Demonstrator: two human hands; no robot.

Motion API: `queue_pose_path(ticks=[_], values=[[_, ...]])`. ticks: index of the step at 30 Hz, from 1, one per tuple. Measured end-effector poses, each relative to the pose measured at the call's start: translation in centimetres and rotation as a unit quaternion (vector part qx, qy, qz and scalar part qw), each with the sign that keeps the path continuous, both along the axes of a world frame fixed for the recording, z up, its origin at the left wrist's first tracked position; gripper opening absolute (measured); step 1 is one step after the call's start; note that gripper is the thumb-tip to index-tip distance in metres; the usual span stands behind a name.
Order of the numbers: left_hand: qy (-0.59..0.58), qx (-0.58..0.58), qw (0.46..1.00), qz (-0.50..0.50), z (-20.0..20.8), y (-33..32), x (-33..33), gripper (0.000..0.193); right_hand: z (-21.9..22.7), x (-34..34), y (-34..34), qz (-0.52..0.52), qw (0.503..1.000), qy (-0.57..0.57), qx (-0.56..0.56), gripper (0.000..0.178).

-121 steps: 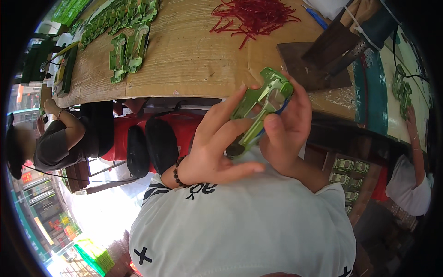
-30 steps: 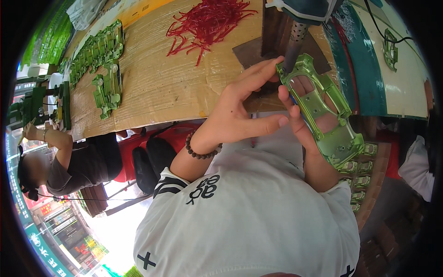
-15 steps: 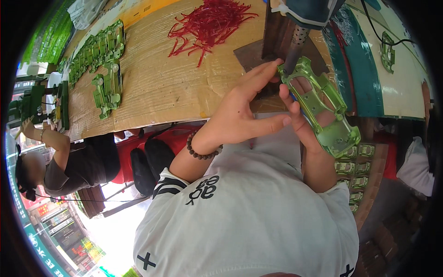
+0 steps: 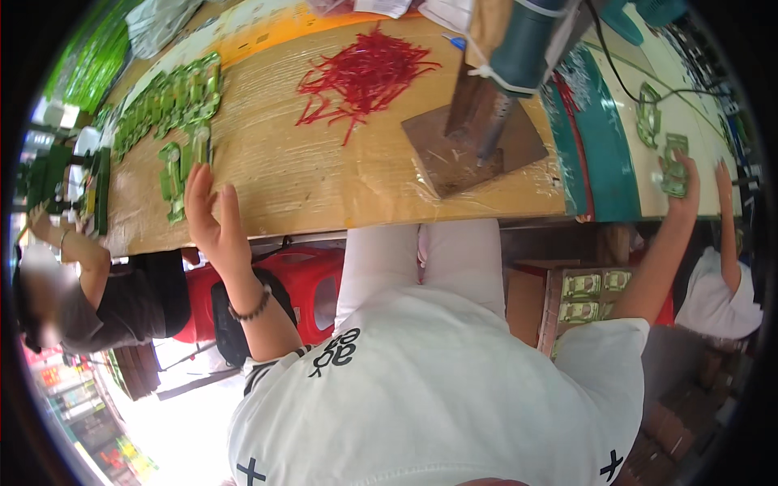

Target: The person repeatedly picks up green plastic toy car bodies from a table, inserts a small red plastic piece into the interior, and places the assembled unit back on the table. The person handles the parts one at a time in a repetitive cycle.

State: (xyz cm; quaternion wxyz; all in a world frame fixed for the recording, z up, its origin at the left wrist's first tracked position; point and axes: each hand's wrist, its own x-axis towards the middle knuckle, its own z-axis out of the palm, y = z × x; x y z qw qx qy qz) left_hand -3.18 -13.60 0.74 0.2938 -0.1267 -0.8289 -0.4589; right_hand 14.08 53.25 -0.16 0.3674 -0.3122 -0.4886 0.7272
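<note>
My right hand [image 4: 687, 185] reaches to the far right and grips a translucent green plastic car-shaped shell [image 4: 674, 166] over the pale table section. Beyond it lies another green shell [image 4: 647, 115]. At the left, my left hand [image 4: 214, 219] is raised by the table's front edge with its fingers apart and nothing in it. Just past its fingertips lies a green shell [image 4: 172, 182], close to a row of similar shells [image 4: 166, 101].
A hot-air gun [image 4: 519, 53] points down at a metal plate [image 4: 519, 134]. Red plastic strips [image 4: 369, 69] lie heaped mid-table. A box of green shells [image 4: 580, 312] stands below the edge at right. A co-worker's arm [image 4: 727, 219] is beside mine; another person [image 4: 121, 283] sits left.
Both hands have left the spot under the hot-air gun. The right has carried a green shell far to the right; the left has moved left, toward the shells there.
</note>
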Motion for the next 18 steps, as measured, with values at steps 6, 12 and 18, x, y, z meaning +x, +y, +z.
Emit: queue_pose_path(ticks=[6,12,18], values=[[0.031,-0.319,0.911,0.258,-2.3,-7.7,-7.9,0.065,-4.2,-2.4,21.4,-0.024,0.978,-0.187,0.089,0.037],[-0.03,-0.39,0.895,0.216,-0.5,-7.1,-7.8,0.066,-2.5,-3.2,14.1,-0.201,0.695,-0.431,0.54,0.039],[0.07,-0.356,0.913,0.185,-1.6,-5.8,-7.1,0.058,4.6,0.5,-22.2,-0.405,0.746,0.038,0.527,0.021]])
